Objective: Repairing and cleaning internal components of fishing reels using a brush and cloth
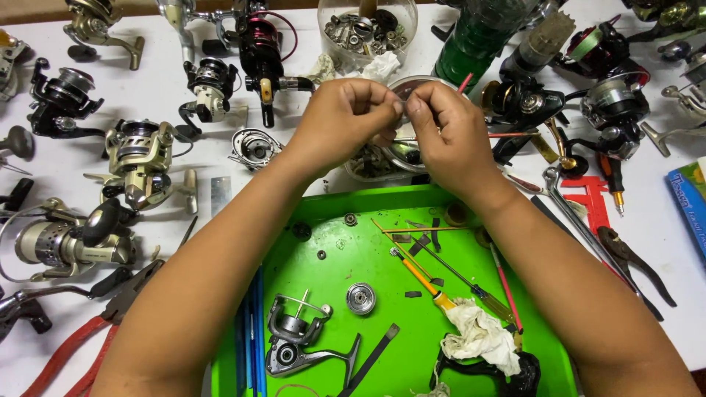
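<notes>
A: We pinch 1 tiny part between both hands, left hand (346,110) and right hand (445,132), fingertips closed on it, above the green tray (346,254).

B: It's too small to name. If our fingers slip, we think it could drop among the fishing reels (140,158) on the worktop (169,88) and get lost.

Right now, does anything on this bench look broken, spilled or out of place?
Nothing is spilled. The reel body on the green tray lies partly dismantled, with its spool lying apart beside it and small screws loose. Both hands, left and right, pinch something small, hidden.
</notes>
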